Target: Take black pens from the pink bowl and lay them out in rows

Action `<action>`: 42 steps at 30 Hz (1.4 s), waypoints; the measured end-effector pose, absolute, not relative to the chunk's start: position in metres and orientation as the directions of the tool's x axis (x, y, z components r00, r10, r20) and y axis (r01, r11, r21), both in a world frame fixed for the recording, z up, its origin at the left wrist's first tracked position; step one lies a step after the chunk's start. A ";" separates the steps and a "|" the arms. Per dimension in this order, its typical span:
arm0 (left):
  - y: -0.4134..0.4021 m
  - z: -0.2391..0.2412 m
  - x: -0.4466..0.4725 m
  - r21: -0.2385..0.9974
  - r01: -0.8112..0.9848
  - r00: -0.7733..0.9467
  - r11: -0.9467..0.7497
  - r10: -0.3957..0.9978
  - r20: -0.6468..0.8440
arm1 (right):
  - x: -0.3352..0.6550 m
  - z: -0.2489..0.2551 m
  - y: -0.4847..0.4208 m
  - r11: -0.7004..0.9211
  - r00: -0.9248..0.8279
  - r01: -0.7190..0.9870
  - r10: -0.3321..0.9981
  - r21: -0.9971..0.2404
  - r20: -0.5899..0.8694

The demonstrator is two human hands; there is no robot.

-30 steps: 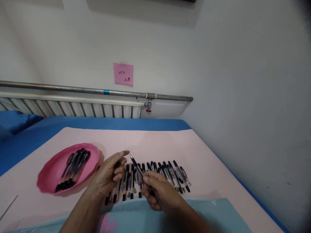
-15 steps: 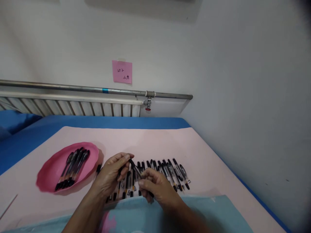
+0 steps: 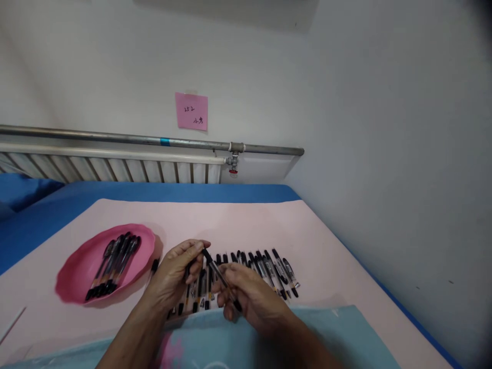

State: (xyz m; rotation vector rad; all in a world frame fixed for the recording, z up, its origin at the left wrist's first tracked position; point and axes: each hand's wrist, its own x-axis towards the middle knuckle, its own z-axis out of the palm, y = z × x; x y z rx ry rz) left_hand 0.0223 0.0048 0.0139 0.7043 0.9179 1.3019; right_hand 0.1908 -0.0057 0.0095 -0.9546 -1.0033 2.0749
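Between my two hands slants a clear-barrelled pen [image 3: 220, 277] with black ends. My left hand [image 3: 175, 271] pinches its upper end between thumb and fingertips, the other fingers curled in. Lower down the barrel, my right hand [image 3: 253, 294] holds the pen with loosely bent fingers, its black lower end showing below them. Under and beyond the hands, several similar pens [image 3: 272, 271] lie side by side in a rough row. Small metallic pieces [image 3: 296, 285] lie among them. My hands cover part of the row.
A pink scalloped dish [image 3: 73, 271] at left holds a bundle of pens [image 3: 115, 266]. A thin white stick [image 3: 12, 325] lies at the far left. Light-blue plastic [image 3: 326, 328] covers the near edge of the pink table surface [image 3: 246, 220]. A wall [image 3: 384, 179] rises on the right.
My right hand has loosened and shifted its fingers on the pen, so more of the barrel shows. The left hand keeps its pinch. The view has shifted slightly.
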 end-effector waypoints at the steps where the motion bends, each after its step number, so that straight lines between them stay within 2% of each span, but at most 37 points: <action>1: 0.005 0.014 0.022 0.859 -0.488 0.018 0.153 0.986 -0.165 | 0.191 0.011 -0.006 -0.563 -0.588 -0.215 0.727 -0.798 -0.354; 3: 0.004 0.014 0.022 0.859 -0.489 0.013 0.153 0.986 -0.168 | 0.191 0.012 -0.008 -0.600 -0.637 -0.184 0.676 -0.778 -0.371; 4: 0.004 0.015 0.022 0.859 -0.489 0.012 0.151 0.986 -0.167 | 0.191 0.012 -0.008 -0.575 -0.624 -0.178 0.693 -0.798 -0.361; 9: 0.005 0.015 0.023 0.859 -0.493 -0.003 0.137 0.987 -0.159 | 0.189 0.006 -0.008 -0.257 -0.361 -0.106 0.910 -0.961 -0.204; 11: 0.005 0.015 0.023 0.860 -0.493 -0.006 0.133 0.988 -0.156 | 0.189 0.006 -0.008 -0.320 -0.419 -0.127 0.875 -0.939 -0.242; 14: 0.004 0.017 0.022 0.869 -0.480 -0.009 0.122 0.990 -0.144 | 0.189 0.008 -0.008 -0.541 -0.601 -0.143 0.713 -0.829 -0.362; 16: 0.003 0.017 0.022 0.873 -0.474 -0.011 0.115 0.991 -0.137 | 0.190 0.009 -0.009 -0.544 -0.597 -0.123 0.708 -0.830 -0.376; 19: 0.003 0.017 0.023 0.872 -0.476 -0.021 0.111 0.990 -0.138 | 0.190 0.009 -0.009 -0.302 -0.412 -0.056 0.875 -0.952 -0.254; 21: 0.003 0.016 0.023 0.870 -0.480 -0.030 0.110 0.989 -0.142 | 0.189 0.009 -0.010 -0.182 -0.307 0.001 0.936 -0.983 -0.174; 23: 0.003 0.016 0.023 0.874 -0.474 -0.035 0.108 0.989 -0.141 | 0.189 0.012 -0.010 -0.277 -0.348 -0.034 0.904 -0.960 -0.248; 25: 0.003 0.017 0.023 0.883 -0.458 -0.033 0.105 0.990 -0.135 | 0.190 0.014 -0.009 -0.487 -0.498 -0.090 0.777 -0.869 -0.384; 27: 0.002 0.019 0.023 0.890 -0.444 -0.028 0.103 0.991 -0.128 | 0.191 0.016 -0.009 -0.600 -0.594 -0.109 0.679 -0.793 -0.432; 29: 0.001 0.020 0.023 0.891 -0.442 -0.029 0.103 0.991 -0.129 | 0.192 0.014 -0.008 -0.563 -0.580 -0.116 0.707 -0.818 -0.404; 33: 0.003 0.019 0.025 0.883 -0.460 -0.053 0.098 0.989 -0.138 | 0.189 0.011 -0.009 -0.261 -0.339 -0.056 0.913 -0.964 -0.228; 35: 0.003 0.019 0.026 0.882 -0.461 -0.050 0.101 0.989 -0.139 | 0.189 0.012 -0.010 -0.304 -0.363 -0.067 0.895 -0.950 -0.261; 37: 0.002 0.019 0.026 0.887 -0.449 -0.033 0.106 0.990 -0.135 | 0.189 0.014 -0.010 -0.467 -0.495 -0.101 0.790 -0.878 -0.363; 39: 0.002 0.018 0.026 0.891 -0.441 -0.023 0.108 0.991 -0.131 | 0.190 0.015 -0.010 -0.557 -0.574 -0.099 0.709 -0.825 -0.410; 42: 0.004 0.018 0.022 0.872 -0.485 -0.064 0.065 0.992 -0.110 | 0.191 0.013 -0.010 -0.451 -0.497 -0.057 0.787 -0.891 -0.366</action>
